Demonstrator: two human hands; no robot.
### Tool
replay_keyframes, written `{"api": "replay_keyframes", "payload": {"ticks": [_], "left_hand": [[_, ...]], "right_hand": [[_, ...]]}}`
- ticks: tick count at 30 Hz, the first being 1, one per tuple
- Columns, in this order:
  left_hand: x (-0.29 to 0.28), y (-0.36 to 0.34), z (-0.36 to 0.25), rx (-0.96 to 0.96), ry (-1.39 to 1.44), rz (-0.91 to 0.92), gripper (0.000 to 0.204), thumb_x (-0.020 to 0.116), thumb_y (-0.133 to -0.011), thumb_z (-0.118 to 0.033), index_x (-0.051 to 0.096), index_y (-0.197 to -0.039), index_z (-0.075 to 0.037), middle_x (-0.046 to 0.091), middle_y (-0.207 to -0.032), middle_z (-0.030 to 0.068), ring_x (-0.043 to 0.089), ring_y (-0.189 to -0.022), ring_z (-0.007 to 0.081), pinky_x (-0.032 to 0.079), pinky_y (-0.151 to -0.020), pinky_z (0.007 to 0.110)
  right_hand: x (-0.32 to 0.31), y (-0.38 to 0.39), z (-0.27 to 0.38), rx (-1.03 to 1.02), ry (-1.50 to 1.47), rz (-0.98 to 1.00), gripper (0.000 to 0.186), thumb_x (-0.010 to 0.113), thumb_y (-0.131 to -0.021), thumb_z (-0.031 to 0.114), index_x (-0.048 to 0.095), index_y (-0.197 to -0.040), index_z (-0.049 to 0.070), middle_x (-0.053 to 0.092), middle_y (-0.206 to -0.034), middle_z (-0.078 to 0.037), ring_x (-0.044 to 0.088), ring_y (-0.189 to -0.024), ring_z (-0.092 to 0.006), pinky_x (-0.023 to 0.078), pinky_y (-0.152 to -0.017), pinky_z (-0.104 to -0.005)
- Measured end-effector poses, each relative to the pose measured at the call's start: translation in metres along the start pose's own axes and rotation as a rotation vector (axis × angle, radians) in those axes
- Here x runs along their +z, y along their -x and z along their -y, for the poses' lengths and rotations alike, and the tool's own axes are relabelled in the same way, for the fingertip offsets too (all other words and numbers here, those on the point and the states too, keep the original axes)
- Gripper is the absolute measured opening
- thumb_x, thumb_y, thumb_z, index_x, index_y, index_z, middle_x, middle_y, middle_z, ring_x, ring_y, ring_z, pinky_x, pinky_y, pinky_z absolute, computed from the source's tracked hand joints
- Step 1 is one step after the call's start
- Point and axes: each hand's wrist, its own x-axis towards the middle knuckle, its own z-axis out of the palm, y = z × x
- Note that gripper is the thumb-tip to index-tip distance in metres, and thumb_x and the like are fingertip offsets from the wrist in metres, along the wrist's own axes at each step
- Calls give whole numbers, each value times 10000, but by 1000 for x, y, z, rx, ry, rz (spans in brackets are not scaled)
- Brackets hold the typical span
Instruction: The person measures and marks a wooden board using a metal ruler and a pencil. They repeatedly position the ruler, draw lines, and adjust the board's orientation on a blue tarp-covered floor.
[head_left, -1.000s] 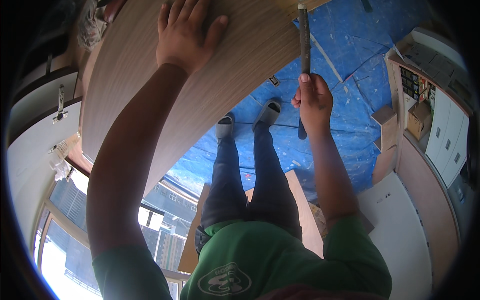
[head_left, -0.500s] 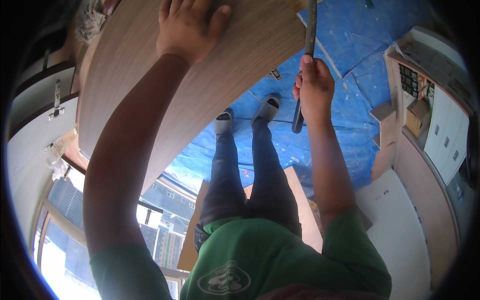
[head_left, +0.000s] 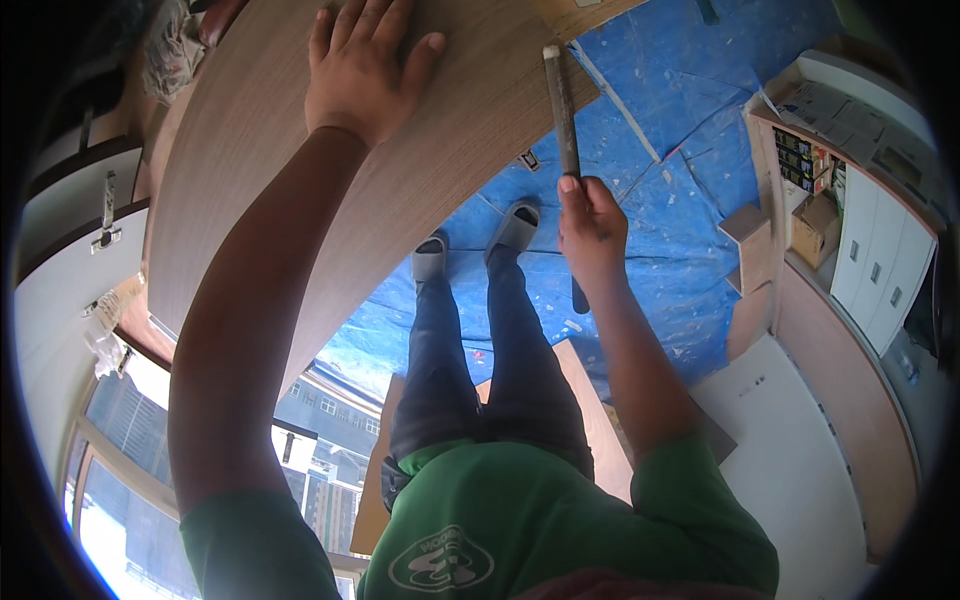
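Note:
My left hand (head_left: 362,72) lies flat on a large wood-grain panel (head_left: 420,150), its fingers spread and nothing in them. To the right, my right hand (head_left: 596,228) is closed round what looks like a long dark file (head_left: 563,115), gripping it near its lower end. A dark handle end sticks out below the fist. The file points away from me, its worn, pale tip lying over the right edge of the panel; whether it touches the panel I cannot tell.
A blue sheet (head_left: 680,220) with scattered debris covers the floor under my slippered feet. At the right stand a white cabinet (head_left: 868,265) and a cardboard box (head_left: 815,228). White doors with hinges (head_left: 107,238) and a bright window (head_left: 130,480) are at the left.
My right hand has drawn the file down and left, bringing its tip into view over the panel's edge. The view has shifted slightly; my left hand stays flat on the panel.

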Motion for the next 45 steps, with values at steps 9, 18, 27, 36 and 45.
{"api": "replay_keyframes", "payload": {"ticks": [9,18,27,36,45], "left_hand": [[-6,-1,0,-9,3,31,661,475,-1029,-436,448,-1528,-4,347,-1651,216,267,-1551,378,130,-1276,533],[9,1,5,34,-55,-66,675,539,-995,-475,464,-1527,-66,380,-1639,174,310,-1538,339,149,-1272,526],[15,2,8,38,-53,-104,614,442,-1053,-531,448,-1564,-191,371,-1664,62,280,-1561,250,128,-1288,495],[15,2,8,23,-69,-84,615,441,-1055,-517,440,-1570,-181,356,-1673,66,276,-1563,260,133,-1287,500],[12,1,5,3,-65,-64,621,463,-1040,-527,450,-1562,-191,374,-1662,70,294,-1555,260,139,-1287,511]], "right_hand": [[-3,-37,51,47,-156,22,397,623,-1055,387,581,-843,55,475,-612,13,452,-523,-72,373,-473,-272],[-7,-40,55,39,-229,62,376,648,-1043,396,578,-848,81,445,-610,44,435,-489,-50,362,-441,-241],[-15,-45,53,18,-222,65,390,628,-1049,409,579,-856,74,447,-601,24,414,-467,-71,355,-422,-259],[-18,-52,50,34,-140,84,401,641,-1041,390,617,-848,40,524,-616,-4,477,-533,-90,396,-495,-303],[-23,-73,61,-22,-230,60,403,659,-1030,414,594,-858,56,461,-598,17,418,-456,-71,353,-405,-259]]}}
